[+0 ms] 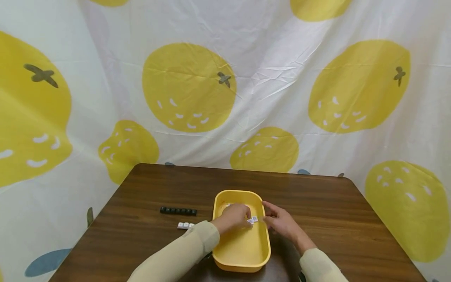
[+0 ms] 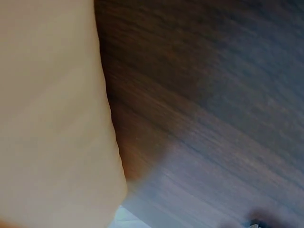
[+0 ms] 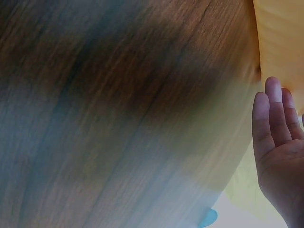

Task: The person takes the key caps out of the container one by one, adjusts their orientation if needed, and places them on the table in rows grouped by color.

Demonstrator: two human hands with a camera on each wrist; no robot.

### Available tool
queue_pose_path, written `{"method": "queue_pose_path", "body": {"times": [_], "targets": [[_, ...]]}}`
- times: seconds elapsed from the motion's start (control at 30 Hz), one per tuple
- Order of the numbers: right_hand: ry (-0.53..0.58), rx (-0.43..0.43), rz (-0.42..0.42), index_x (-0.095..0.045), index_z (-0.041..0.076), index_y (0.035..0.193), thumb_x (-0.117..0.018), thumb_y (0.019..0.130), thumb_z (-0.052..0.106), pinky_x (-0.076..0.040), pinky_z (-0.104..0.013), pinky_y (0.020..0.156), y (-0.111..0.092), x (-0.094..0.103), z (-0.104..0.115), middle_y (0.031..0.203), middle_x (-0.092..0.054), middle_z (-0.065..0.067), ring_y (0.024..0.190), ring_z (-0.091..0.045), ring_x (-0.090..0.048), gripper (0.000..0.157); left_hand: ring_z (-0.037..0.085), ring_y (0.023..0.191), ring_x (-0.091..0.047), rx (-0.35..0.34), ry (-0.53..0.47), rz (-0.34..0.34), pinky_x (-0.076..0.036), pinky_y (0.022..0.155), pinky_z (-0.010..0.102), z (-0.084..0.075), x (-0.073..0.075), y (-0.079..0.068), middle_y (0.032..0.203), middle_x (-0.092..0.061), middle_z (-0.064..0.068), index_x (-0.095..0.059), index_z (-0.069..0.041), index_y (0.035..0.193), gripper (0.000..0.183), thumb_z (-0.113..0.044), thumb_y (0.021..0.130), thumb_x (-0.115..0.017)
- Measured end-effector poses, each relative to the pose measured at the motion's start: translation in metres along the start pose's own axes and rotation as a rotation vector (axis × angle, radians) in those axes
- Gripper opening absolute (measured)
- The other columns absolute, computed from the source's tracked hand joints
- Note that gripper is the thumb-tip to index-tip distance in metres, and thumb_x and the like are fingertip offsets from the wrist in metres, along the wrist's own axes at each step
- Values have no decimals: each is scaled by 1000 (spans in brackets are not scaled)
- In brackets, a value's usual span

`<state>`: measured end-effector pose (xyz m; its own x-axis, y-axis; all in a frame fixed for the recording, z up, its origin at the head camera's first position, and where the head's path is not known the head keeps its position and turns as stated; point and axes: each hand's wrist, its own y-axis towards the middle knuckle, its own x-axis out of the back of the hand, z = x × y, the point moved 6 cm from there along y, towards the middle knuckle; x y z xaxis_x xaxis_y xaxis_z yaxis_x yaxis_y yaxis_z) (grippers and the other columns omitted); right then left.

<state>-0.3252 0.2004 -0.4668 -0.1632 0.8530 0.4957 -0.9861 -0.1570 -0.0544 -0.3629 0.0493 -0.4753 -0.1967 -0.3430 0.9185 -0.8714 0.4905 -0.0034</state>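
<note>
A yellow rectangular bin [image 1: 241, 250] stands on the wooden table. Reaching over its left wall, my left hand [image 1: 235, 216] has its fingers curled down inside and pinches a small white keycap [image 1: 250, 221]. Another white keycap [image 1: 255, 219] lies just right of those fingertips; part of the bin's contents is hidden under the hand. At the right wall, my right hand [image 1: 282, 222] rests against the outside, fingers fairly straight. The right wrist view shows this hand [image 3: 280, 137] with extended fingers beside the yellow wall [image 3: 282, 42]. In the left wrist view the bin's side [image 2: 52, 114] hides the left hand.
Left of the bin, a row of black keycaps [image 1: 178, 211] lies on the table [image 1: 141, 231]. Nearer to me is a short row of white keycaps [image 1: 185, 225], partly covered by the left sleeve [image 1: 179, 250]. A lemon-print cloth [image 1: 267, 105] hangs behind the table.
</note>
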Motion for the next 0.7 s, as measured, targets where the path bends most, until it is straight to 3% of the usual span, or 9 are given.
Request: {"method": "queue_pose_path", "body": {"times": [0.2, 0.33, 0.5, 0.7], "targets": [[6, -6, -8, -46, 4, 147, -61, 93, 6, -49, -36, 58, 0, 0, -1, 100, -67, -12, 72, -25, -61, 57, 12, 76, -59, 0, 39, 9, -48, 68, 29, 0, -3, 1, 87, -68, -5, -74, -15, 91, 18, -25, 77, -81], [6, 3, -2, -45, 2, 147, -61, 92, 5, -49, -38, 58, -2, 0, 0, 101, -66, -15, 71, -25, -61, 57, 12, 79, -61, -36, 51, 2, -49, 70, 28, -1, -5, 2, 89, -69, -5, -76, -15, 93, 21, -28, 78, -82], [8, 0, -1, -45, 2, 147, -60, 93, 5, -50, -38, 58, -3, 0, 1, 103, -66, -16, 71, -25, -61, 57, 9, 66, -52, -96, 23, -16, -45, 64, 23, -2, -6, 3, 71, -61, -8, -75, -12, 78, 8, -19, 79, -78], [16, -37, -18, -47, 6, 147, -61, 93, 6, -50, -38, 60, -1, -1, 0, 101, -66, -12, 73, -26, -61, 56, 8, 55, -43, -113, -54, -44, -37, 53, 20, -2, 1, 3, 57, -50, -11, -68, -11, 65, 13, -9, 76, -74]]}}
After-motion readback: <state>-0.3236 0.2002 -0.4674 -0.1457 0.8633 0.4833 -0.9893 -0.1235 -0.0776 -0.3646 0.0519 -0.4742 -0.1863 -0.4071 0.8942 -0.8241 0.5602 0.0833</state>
